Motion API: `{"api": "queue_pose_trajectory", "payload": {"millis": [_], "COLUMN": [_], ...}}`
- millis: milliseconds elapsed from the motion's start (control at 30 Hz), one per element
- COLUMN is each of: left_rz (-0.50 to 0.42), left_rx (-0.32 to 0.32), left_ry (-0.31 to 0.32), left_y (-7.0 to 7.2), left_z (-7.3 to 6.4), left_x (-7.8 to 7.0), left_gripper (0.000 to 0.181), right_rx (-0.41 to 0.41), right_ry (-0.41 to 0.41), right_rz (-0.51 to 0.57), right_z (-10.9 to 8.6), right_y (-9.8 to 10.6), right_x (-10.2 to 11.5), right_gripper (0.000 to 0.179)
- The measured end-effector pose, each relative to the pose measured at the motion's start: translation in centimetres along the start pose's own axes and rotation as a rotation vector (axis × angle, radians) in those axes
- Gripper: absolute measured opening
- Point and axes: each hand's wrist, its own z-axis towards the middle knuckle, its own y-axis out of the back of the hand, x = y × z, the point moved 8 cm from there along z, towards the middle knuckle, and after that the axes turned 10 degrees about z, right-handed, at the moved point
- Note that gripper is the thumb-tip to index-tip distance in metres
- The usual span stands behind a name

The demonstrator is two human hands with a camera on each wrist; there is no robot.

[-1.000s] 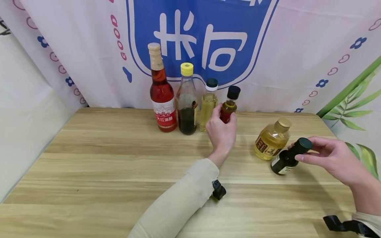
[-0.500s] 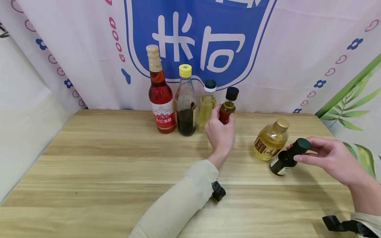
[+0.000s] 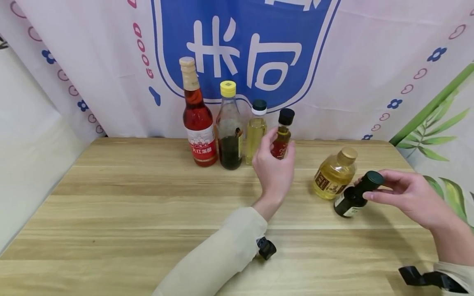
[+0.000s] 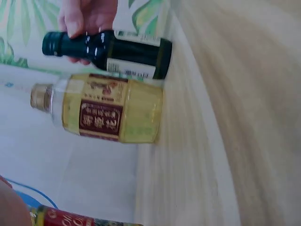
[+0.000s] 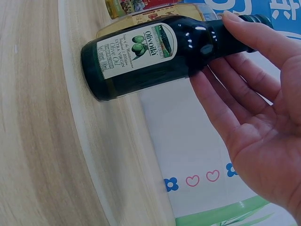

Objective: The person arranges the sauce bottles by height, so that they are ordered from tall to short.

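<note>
My left hand is spread around a small bottle with a black cap and red label, its thumb standing a little apart from the glass. That bottle is upright at the right end of the back row, partly hidden by the fingers. With thumb and fingers, my right hand holds the neck of a dark green olive oil bottle. Its base is at the tabletop, right in front of a squat bottle of yellow oil with a tan cap. In the left wrist view, the yellow oil bottle is plainly seen.
Left of the black-capped bottle stand a pale oil bottle with a dark green cap, a yellow-capped bottle of dark liquid and a tall red vinegar bottle. A printed curtain hangs behind the wooden table.
My left hand's fingers have spread wider, and more of the red label shows between them. The right hand and the olive oil bottle stay about where they were; the head view shifts slightly.
</note>
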Motion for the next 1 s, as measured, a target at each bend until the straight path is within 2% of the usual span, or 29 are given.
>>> {"api": "queue_pose_trajectory", "payload": {"millis": [67,167,233,333,400,500,567,667,800,1000], "left_rz": [-0.005,-0.003,-0.013,-0.049,-0.050,-0.018,0.005,0.027,0.055,0.095], "left_rx": [0.034,0.160,0.277,0.446,0.534,0.628,0.675,0.735,0.782,0.808], "left_ry": [-0.094,-0.195,-0.206,-0.168,-0.162,-0.177,-0.173,-0.112,-0.044,-0.050], "left_y": [0.0,-0.7,-1.8,-3.5,-4.6,-5.9,-6.7,-7.7,-8.6,-9.4], "left_z": [-0.4,-1.0,-1.4,-2.0,-2.4,-3.0,-3.3,-3.5,-3.8,-4.0], "left_x": [-1.1,-2.5,-2.8,-2.7,-2.6,-2.6,-2.6,-2.0,-1.3,-0.9], "left_gripper": [0.048,0.053,0.058,0.061,0.063,0.062,0.063,0.065,0.066,0.070], "right_rx": [0.009,0.046,0.063,0.085,0.087,0.074,0.077,0.085,0.103,0.094], "right_ry": [0.005,0.032,0.047,0.070,0.079,0.085,0.096,0.104,0.116,0.113], "right_rz": [0.031,0.098,0.142,0.190,0.209,0.222,0.240,0.280,0.315,0.277], "right_z": [0.1,0.1,0.2,0.2,0.2,0.1,0.1,0.2,0.3,0.2], "right_y": [0.0,-0.1,-0.2,-0.3,-0.4,-0.4,-0.5,-0.6,-0.7,-0.6], "right_x": [-0.1,-0.1,-0.1,0.0,0.0,0.0,0.0,-0.2,-0.3,-0.3], "right_gripper": [0.028,0.033,0.035,0.037,0.036,0.033,0.033,0.037,0.042,0.037]}}
